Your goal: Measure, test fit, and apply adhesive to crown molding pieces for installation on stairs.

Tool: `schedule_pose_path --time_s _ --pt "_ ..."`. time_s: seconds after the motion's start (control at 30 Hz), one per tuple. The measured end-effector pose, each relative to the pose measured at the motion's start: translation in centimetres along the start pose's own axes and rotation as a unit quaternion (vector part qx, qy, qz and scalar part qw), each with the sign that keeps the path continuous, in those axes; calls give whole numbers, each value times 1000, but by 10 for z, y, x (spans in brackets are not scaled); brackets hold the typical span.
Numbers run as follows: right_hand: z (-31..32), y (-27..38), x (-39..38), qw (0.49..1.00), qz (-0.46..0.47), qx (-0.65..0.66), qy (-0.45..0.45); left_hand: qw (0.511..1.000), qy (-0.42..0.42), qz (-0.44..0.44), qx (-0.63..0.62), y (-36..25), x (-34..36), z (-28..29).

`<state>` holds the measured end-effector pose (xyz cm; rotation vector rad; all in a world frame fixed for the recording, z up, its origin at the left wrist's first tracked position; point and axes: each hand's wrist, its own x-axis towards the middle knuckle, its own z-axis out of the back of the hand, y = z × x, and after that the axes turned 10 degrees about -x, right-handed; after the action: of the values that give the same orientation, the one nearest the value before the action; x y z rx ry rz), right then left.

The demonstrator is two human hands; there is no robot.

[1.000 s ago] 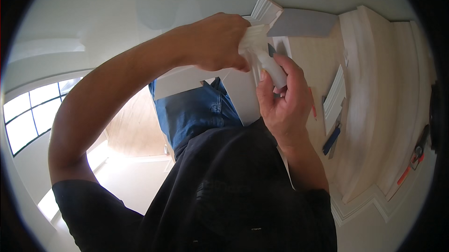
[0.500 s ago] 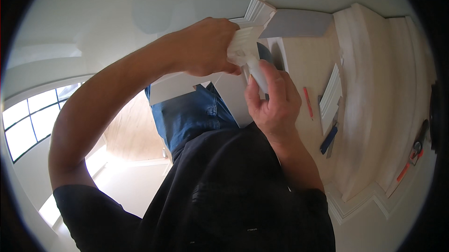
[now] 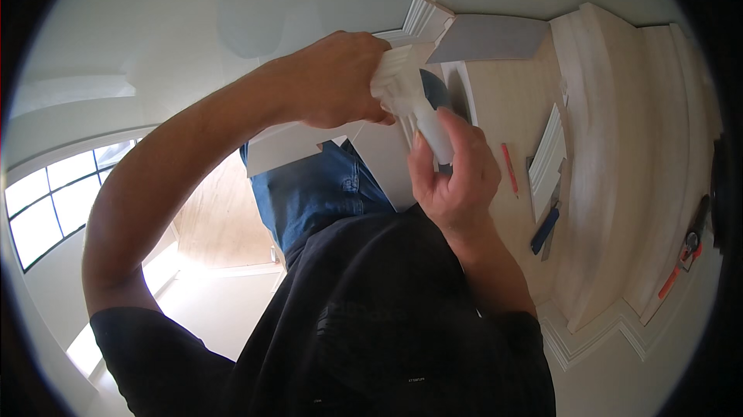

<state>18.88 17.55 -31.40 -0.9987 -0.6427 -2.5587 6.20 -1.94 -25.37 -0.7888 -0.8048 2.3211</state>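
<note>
White moulding piece (image 3: 414, 103) | between both hands | left hand (image 3: 340, 80) grips top | right hand (image 3: 453, 173) grips bottom

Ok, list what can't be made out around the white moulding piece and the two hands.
- White moulding piece, head view: its middle is covered by the left hand and right hand.
- Left hand's fingers: curled out of sight behind the piece.
- Small tools on the steps: blue tool and red pencil too small to identify.
</note>
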Motion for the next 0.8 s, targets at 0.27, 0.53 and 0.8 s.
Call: schedule_pose_path --time_s 0.27,0.53,0.8 --pt "-3 1 -19 998 -40 39 17 1000 1 6 5 -3 0 1" --pt "-10 5 -15 998 -34 56 10 1000 -12 -2 17 6 1 -2" --pt "-9 4 -9 998 -37 54 19 1000 -8 7 -3 6 1 -3"
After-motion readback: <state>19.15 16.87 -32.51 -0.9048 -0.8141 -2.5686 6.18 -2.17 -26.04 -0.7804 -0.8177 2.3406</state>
